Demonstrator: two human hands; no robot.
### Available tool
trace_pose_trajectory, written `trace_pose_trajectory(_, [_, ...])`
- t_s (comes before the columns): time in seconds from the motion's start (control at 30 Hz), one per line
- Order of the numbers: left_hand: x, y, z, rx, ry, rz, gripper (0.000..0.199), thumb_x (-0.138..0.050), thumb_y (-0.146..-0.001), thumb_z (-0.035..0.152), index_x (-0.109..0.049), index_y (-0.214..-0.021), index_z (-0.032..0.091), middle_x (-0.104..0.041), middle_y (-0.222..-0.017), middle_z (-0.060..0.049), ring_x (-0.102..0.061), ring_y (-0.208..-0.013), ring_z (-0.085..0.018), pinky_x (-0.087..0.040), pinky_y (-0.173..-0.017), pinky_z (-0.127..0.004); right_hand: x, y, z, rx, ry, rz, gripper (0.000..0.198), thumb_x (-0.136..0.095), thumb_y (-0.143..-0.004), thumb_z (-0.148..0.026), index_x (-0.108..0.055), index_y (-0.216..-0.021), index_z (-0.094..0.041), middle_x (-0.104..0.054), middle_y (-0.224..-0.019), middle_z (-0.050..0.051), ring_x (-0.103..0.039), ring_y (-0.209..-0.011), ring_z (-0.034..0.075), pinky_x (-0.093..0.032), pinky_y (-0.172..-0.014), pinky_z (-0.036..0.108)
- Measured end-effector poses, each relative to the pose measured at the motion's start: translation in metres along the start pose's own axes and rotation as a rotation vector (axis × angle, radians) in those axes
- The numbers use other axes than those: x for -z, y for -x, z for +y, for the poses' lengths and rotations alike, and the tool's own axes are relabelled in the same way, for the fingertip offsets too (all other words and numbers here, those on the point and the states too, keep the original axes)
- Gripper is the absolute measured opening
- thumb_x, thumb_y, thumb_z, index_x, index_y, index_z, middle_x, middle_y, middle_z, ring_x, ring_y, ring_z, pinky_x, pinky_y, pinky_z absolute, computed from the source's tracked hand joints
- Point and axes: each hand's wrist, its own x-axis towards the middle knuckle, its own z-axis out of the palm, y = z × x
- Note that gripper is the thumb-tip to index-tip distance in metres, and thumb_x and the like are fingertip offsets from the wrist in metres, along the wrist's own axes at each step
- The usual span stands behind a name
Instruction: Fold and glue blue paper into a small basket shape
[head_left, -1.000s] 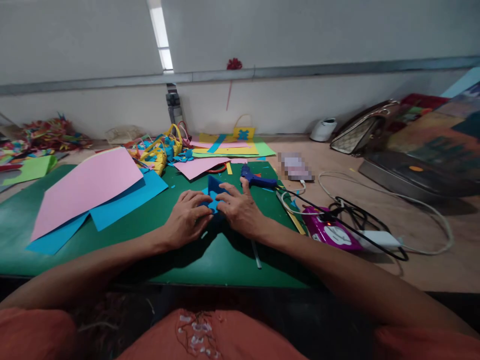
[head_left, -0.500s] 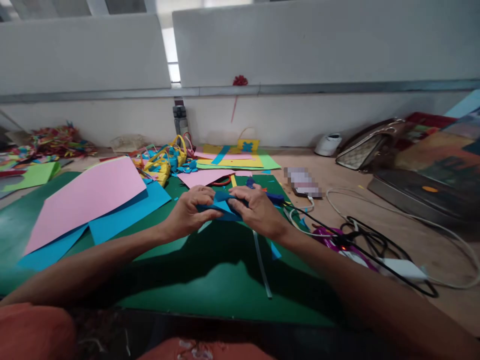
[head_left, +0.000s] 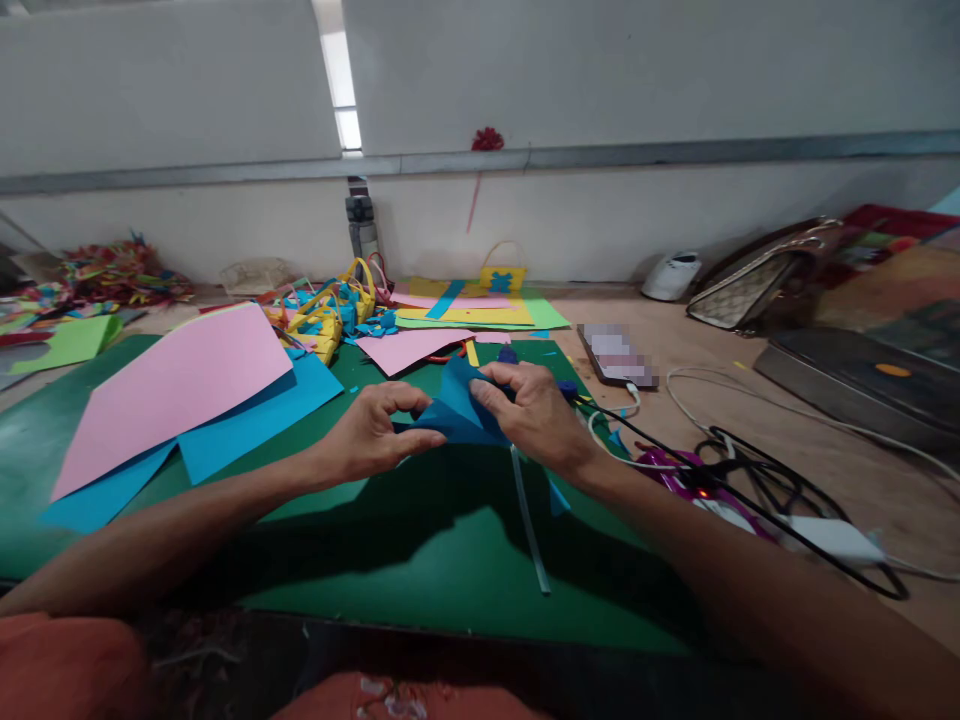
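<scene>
A folded piece of blue paper (head_left: 461,415) is held up over the green mat (head_left: 420,580), its upper part standing in a point. My right hand (head_left: 536,410) pinches its right side, thumb in front and fingers behind. At the left corner, my left hand (head_left: 379,430) has its thumb and bent fingers round the paper's edge, with a gap inside the curl. Just below the paper lies a thin clear stick (head_left: 531,525), which looks like a glue stick. Behind it are a pink sheet (head_left: 409,350) and red-handled scissors (head_left: 455,353), partly covered.
Pink card (head_left: 180,390) overlaps blue sheets (head_left: 262,420) on the left. Small yellow and blue paper baskets (head_left: 326,320) stand behind. To the right are a phone (head_left: 615,355), tangled cables (head_left: 757,480), a purple power strip (head_left: 667,475) and a bag (head_left: 757,275).
The blue paper has opened out and now stands up in a point. My left fingers have spread wider apart, and my right hand has shifted slightly to the right. The view tilted slightly.
</scene>
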Motion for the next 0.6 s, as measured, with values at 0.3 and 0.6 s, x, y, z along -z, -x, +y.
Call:
trace_pose_trajectory(0.3, [0.004,0.001,0.015,0.220,0.157,-0.153,0.041,-0.047,-0.084,0.043,-0.042,-0.054,0.016,-0.030,-0.050,0.006,-0.024,-0.047,-0.006,-0.018,-0.044,-0.021,-0.006,0.006,-0.002,0.083,0.126,-0.002,0.017,-0.051,-0.083,-0.022,-0.061,-0.070,-0.018,-0.070,-0.084,0.004,-0.060,-0.081,0.019,-0.025,-0.093,0.048])
trace_pose_trajectory(0.6, [0.001,-0.001,0.004,0.356,0.384,-0.157,0.038,-0.059,-0.075,0.040,-0.042,-0.050,0.017,-0.026,-0.048,0.006,-0.017,-0.047,-0.007,-0.013,-0.046,-0.025,-0.007,0.008,0.000,0.098,0.097,0.013,0.015,-0.050,-0.083,-0.021,-0.061,-0.074,-0.018,-0.070,-0.087,0.004,-0.061,-0.084,0.020,-0.026,-0.095,0.049])
